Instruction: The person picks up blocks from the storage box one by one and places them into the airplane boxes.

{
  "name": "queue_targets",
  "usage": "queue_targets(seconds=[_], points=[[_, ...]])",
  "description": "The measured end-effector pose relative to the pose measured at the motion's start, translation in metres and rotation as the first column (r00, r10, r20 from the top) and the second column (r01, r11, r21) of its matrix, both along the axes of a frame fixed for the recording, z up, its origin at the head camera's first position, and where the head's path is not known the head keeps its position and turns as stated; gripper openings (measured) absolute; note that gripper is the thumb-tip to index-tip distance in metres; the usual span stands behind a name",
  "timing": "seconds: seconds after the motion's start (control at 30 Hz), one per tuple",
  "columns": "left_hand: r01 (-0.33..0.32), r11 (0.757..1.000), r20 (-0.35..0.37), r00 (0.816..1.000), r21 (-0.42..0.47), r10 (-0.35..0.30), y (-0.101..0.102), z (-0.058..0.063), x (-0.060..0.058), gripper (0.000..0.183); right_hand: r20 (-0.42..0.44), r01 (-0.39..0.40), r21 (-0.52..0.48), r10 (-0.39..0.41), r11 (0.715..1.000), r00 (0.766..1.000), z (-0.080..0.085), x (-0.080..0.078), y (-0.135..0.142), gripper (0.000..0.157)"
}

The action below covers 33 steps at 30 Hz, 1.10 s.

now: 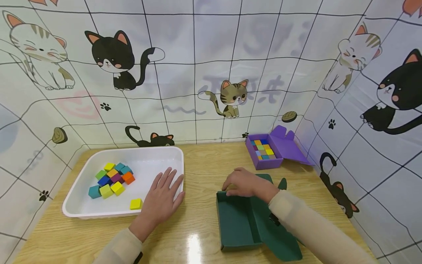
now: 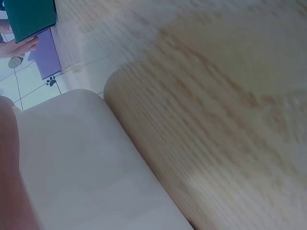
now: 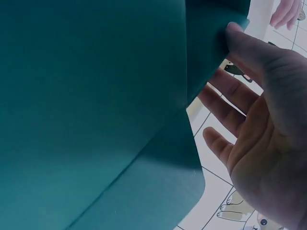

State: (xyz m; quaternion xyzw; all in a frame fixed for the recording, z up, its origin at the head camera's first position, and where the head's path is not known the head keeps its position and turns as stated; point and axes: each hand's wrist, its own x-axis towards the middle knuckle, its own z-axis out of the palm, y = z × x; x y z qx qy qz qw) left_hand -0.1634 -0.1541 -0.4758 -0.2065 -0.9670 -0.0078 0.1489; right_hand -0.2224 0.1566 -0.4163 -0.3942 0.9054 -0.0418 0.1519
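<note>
My left hand (image 1: 163,196) is spread with straight fingers over the right front part of the white tray (image 1: 158,156), beside a lone yellow cube (image 1: 136,204). My right hand (image 1: 245,182) pinches the far wall of a dark green cardboard box (image 1: 234,220). In the right wrist view the thumb (image 3: 242,40) is on the inner face of that wall, with the other fingers behind it. The box's lid (image 1: 277,234) is folded open to the right, and nothing shows inside the visible part of the box. Several coloured cubes (image 1: 112,179) lie grouped in the tray's left half.
Behind the green box, a purple box (image 1: 268,164) packed with coloured cubes stands with its lid (image 1: 290,148) open to the right. All stand on a wooden table (image 1: 197,183). Cat-patterned sheeting (image 1: 184,80) closes off the back and sides.
</note>
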Motion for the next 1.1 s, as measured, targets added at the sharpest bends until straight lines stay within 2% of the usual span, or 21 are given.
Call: queue_targets(seconds=[0.27, 0.43, 0.6, 0.9, 1.0, 1.1], points=[[-0.005, 1.0, -0.009, 1.0, -0.005, 0.005, -0.001, -0.001, 0.0, 0.059, -0.066, -0.023, 0.001, 0.024, 1.0, 0.998, -0.003, -0.005, -0.011, 0.021], [-0.003, 1.0, -0.01, 1.0, -0.002, 0.003, -0.001, -0.001, -0.001, 0.058, -0.035, 0.012, 0.016, -0.011, 1.0, 0.999, -0.002, -0.018, -0.021, 0.023], [-0.003, 1.0, -0.007, 1.0, 0.0, 0.003, 0.0, -0.001, -0.001, 0.059, -0.042, 0.042, 0.025, -0.041, 0.999, 0.998, 0.0, -0.033, -0.03, 0.024], [-0.005, 1.0, 0.001, 1.0, -0.003, 0.005, 0.0, 0.001, 0.0, 0.059, 0.007, 0.193, 0.01, -0.193, 0.981, 0.981, -0.004, -0.055, -0.045, 0.027], [-0.007, 1.0, 0.003, 1.0, 0.0, 0.007, 0.0, 0.002, 0.0, 0.059, 0.006, 0.204, -0.004, -0.204, 0.979, 0.979, -0.005, -0.058, -0.046, 0.028], [-0.009, 1.0, 0.005, 1.0, 0.0, 0.009, 0.0, 0.001, 0.001, 0.059, -0.009, 0.179, -0.016, -0.179, 0.984, 0.984, -0.003, -0.056, -0.045, 0.032]])
